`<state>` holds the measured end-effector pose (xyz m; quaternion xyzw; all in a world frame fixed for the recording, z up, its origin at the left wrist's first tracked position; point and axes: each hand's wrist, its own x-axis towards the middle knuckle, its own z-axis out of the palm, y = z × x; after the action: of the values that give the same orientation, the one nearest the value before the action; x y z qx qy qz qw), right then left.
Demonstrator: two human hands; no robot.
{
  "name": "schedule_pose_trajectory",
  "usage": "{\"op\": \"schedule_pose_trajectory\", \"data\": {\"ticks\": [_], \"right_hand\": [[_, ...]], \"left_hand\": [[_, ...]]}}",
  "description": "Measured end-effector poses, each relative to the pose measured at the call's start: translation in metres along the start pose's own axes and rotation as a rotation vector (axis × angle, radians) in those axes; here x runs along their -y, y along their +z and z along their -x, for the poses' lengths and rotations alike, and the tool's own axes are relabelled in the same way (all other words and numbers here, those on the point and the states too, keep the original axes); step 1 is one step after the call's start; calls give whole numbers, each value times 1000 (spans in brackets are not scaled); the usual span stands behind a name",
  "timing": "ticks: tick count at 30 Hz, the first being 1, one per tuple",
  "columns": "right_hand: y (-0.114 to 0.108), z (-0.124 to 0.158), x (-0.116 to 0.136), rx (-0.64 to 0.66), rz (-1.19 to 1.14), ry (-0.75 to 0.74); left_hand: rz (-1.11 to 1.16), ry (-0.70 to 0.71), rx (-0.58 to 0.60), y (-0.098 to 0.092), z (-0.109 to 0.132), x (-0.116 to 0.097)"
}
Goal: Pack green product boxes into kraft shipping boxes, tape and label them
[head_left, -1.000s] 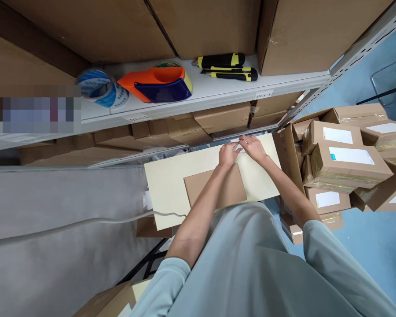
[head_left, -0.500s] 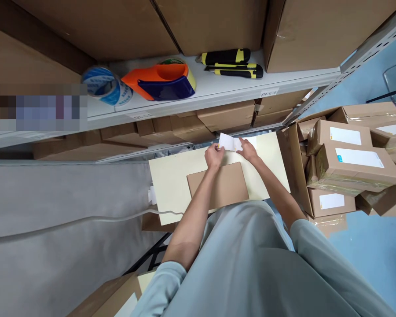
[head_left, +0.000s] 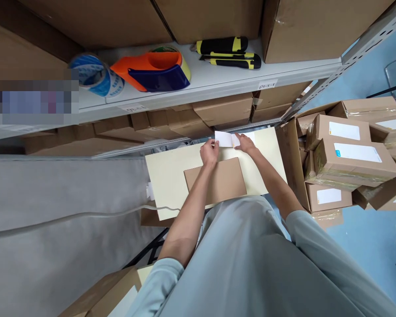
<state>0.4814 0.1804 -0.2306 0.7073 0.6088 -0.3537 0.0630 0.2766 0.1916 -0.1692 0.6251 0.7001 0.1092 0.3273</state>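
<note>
My left hand (head_left: 209, 153) and my right hand (head_left: 244, 143) both pinch a small white paper label (head_left: 223, 139), holding it just above the far edge of a pale cream board (head_left: 166, 180). A flat brown cardboard box (head_left: 222, 181) lies on that board, right under my left forearm. Fingers of both hands are closed on the label's ends.
A grey shelf (head_left: 218, 81) above carries an orange and blue tape dispenser (head_left: 152, 70), a blue-printed tape roll (head_left: 92, 77) and yellow-black utility knives (head_left: 227, 53). Labelled brown parcels (head_left: 346, 156) are piled at the right. A grey fabric surface (head_left: 53, 237) with a white cable lies at left.
Both hands lifted the white label off the board's far edge and now hold it spread between them. The view shifted slightly downward.
</note>
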Motion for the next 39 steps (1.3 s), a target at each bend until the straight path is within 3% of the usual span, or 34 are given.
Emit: {"op": "schedule_pose_trajectory", "data": {"ticks": [8,18,29,39], "right_hand": [[4,-4,0,16,79,-25],[-9,-22,15,74,228,-21],[-23,-1,-13,77,288,-54],[-15,-2,-18,95,312,-76]], "left_hand": [[49,26,-50,10,-19,-19],[-17,-80,-19,10,-15,0],[-38,-15,69,18,-17,-2],[20,-94,4,22,-20,-12]]}}
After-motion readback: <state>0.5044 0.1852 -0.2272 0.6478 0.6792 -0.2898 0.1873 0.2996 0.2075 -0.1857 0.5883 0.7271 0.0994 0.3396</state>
